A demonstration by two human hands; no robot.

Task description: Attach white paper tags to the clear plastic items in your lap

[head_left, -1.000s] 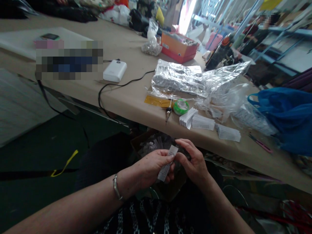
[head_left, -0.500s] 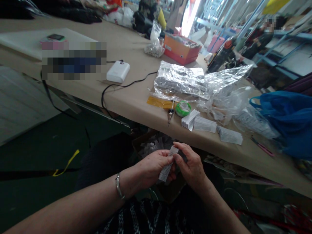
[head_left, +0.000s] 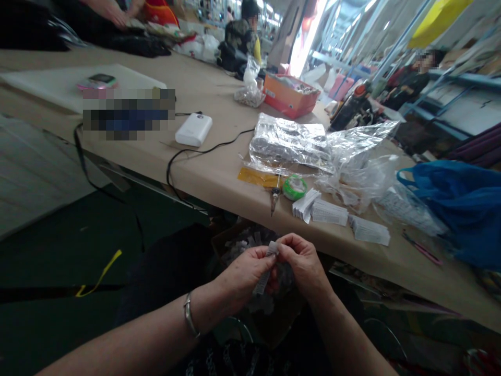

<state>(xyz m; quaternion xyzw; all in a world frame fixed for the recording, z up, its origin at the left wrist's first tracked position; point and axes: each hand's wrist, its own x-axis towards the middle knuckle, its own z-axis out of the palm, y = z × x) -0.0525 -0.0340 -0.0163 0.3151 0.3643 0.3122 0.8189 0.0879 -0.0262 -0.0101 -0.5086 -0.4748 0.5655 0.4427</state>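
A narrow white printed label point(head_left: 261, 283) is pinched between thumb and fingers of my left hand point(head_left: 245, 269), which wears a metal bracelet. Its lower part hangs below that thumb. At the label's upper end, the thumb and index finger of my right hand point(head_left: 303, 261) press together on it. Both hands are above my lap, close in front of the table edge. Beneath them is a cardboard box point(head_left: 223, 243) with many whitish strips inside. Stacks of similar labels point(head_left: 329, 212) lie on the table just beyond my right hand.
On the brown table point(head_left: 219, 183) are a green tape roll point(head_left: 294, 187), a pointed tool point(head_left: 274, 201), a white power bank point(head_left: 194, 129), a silvery plastic-wrapped pack point(head_left: 289, 141), a blue bag point(head_left: 450, 203) and a red box point(head_left: 290, 97). Other people are in the background.
My right hand's fingers have come in from being more spread to a closer pinch at the label's upper end. The whole view has shifted, with the table appearing slightly lower.
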